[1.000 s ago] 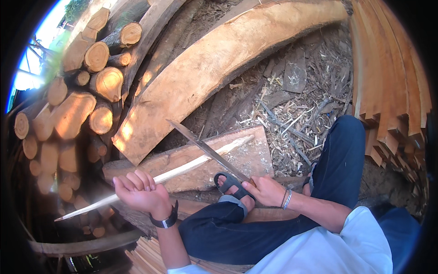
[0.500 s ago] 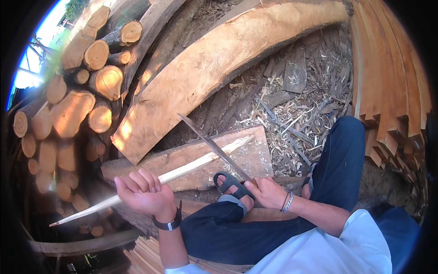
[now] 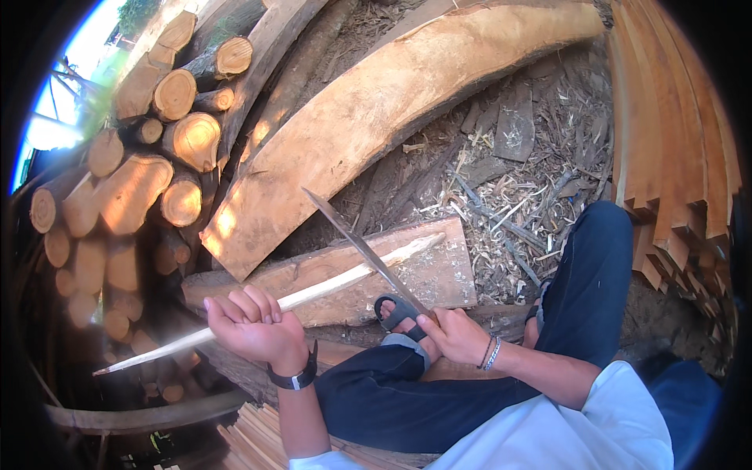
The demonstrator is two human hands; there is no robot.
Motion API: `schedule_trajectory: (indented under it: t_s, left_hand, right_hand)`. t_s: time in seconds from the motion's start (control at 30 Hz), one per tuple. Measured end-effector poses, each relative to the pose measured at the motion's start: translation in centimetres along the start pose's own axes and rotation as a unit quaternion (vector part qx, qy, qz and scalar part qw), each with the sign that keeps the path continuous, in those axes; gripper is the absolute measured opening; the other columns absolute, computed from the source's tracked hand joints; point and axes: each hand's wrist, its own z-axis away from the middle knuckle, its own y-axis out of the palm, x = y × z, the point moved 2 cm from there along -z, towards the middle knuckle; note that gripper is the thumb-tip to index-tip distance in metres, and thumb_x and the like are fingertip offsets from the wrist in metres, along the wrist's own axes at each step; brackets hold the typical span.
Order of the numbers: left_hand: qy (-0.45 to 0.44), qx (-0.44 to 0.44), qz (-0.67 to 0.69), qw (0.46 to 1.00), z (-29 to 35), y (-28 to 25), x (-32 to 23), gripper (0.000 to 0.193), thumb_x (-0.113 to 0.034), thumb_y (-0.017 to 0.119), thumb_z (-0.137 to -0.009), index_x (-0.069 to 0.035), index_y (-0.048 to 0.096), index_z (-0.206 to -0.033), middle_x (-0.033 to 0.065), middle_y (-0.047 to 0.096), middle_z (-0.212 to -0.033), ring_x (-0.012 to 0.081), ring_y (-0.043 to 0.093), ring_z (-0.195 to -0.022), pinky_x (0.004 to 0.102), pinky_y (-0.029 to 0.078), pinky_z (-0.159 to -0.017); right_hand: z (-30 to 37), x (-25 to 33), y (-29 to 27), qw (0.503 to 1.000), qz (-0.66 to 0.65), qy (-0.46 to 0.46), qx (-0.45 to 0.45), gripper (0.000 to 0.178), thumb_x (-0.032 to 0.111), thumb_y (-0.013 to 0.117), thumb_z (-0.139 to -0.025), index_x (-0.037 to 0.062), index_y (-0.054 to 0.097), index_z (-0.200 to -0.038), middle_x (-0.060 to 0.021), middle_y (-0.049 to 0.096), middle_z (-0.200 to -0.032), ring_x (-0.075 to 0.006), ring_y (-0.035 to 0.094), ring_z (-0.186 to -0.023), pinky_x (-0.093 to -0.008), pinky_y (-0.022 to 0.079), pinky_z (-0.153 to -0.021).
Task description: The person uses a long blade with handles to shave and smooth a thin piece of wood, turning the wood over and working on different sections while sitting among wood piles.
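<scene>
My left hand [image 3: 257, 327] is closed around a long peeled wooden stick [image 3: 323, 291], pale and tapering to a point at its left end. The stick slants up to the right, its far end over a flat wooden slab [image 3: 462, 282] on the ground. My right hand [image 3: 454, 338] grips a machete [image 3: 356, 244] with a long dark blade; its handle is mostly hidden in the fingers. The blade points up and left, crossing the stick to the right of my left hand. Whether its edge touches the stick I cannot tell.
A long curved plank [image 3: 376, 117] lies beyond the slab. Stacked cut logs [image 3: 172, 94] stand at left, and sawn boards [image 3: 666, 117] at right. Wood shavings and bark [image 3: 509, 211] litter the ground. My sandalled foot [image 3: 407, 317] is close to the blade, near the handle.
The whole view has shifted slightly. The stick's left end sits a little higher, and the machete's tip has moved slightly up and left. Both hands keep their grips.
</scene>
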Motion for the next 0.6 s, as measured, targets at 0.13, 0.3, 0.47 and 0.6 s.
schedule_trajectory:
  t_s: [0.13, 0.3, 0.47, 0.6]
  left_hand:
    - [0.0, 0.004, 0.001, 1.0, 0.2, -0.2, 0.1, 0.045, -0.031, 0.03, -0.099, -0.016, 0.02, -0.058, -0.0021, 0.018, -0.046, 0.0095, 0.016, -0.037, 0.0242, 0.015, -0.033]
    - [0.006, 0.037, 0.029, 0.999, 0.3, -0.5, 0.2, 0.044, -0.028, 0.032, -0.1, -0.016, 0.023, -0.059, -0.0031, 0.019, -0.045, 0.0086, 0.017, -0.036, 0.0231, 0.017, -0.033]
    - [0.007, 0.015, 0.014, 1.0, -0.6, 1.0, 0.0, 0.044, -0.029, 0.034, -0.099, -0.015, 0.022, -0.059, -0.0015, 0.021, -0.045, 0.0088, 0.018, -0.036, 0.0244, 0.016, -0.034]
    - [0.009, 0.0, 0.013, 1.0, -0.8, 0.5, 0.2, 0.043, -0.029, 0.034, -0.099, -0.014, 0.022, -0.06, -0.0015, 0.02, -0.045, 0.0088, 0.017, -0.036, 0.0246, 0.016, -0.035]
  right_hand:
    - [-0.5, -1.4, 0.5, 0.998, 0.058, 0.018, 0.013, 0.051, 0.04, 0.042, -0.096, -0.0072, 0.057, -0.084, -0.0288, 0.059, -0.068, -0.0456, 0.06, -0.07, -0.0483, 0.048, -0.065]
    - [-0.5, -8.2, -1.4, 0.984, 0.151, 0.09, -0.017, 0.056, 0.044, 0.043, -0.096, -0.0082, 0.056, -0.08, -0.0302, 0.057, -0.066, -0.0457, 0.06, -0.068, -0.0491, 0.047, -0.064]
    - [-0.7, -6.2, -1.7, 0.985, 0.165, 0.051, 0.001, 0.057, 0.043, 0.042, -0.096, -0.0093, 0.055, -0.078, -0.0311, 0.057, -0.066, -0.0463, 0.06, -0.068, -0.0505, 0.046, -0.062]
    - [-0.1, -1.0, -0.3, 0.993, 0.108, 0.029, 0.035, 0.054, 0.041, 0.043, -0.096, -0.0095, 0.055, -0.082, -0.0313, 0.058, -0.067, -0.047, 0.06, -0.068, -0.0506, 0.046, -0.063]
